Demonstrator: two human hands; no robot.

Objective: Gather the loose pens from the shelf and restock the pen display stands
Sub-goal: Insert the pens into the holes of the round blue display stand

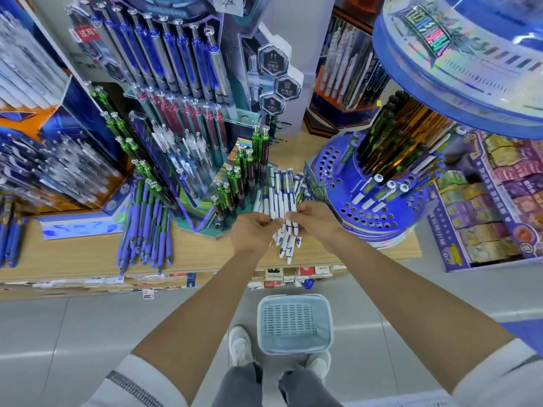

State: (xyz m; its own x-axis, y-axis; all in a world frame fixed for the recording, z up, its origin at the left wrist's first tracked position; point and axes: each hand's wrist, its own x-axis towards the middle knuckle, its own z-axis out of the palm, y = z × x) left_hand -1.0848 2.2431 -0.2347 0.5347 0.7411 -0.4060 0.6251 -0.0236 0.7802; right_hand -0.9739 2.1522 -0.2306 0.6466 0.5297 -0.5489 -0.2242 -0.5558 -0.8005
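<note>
Both hands, left hand (252,230) and right hand (312,217), grip one bundle of white-and-blue pens (282,201) above the wooden shelf (88,257) (gathering judged done); next, slotting them singly into the blue perforated stand (367,212).

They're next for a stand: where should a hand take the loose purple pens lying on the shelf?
Around mid-barrel, coming from above at the front edge of the shelf: the purple pens lie side by side, roughly parallel, running front to back, so one crosswise grasp should gather them.
</note>
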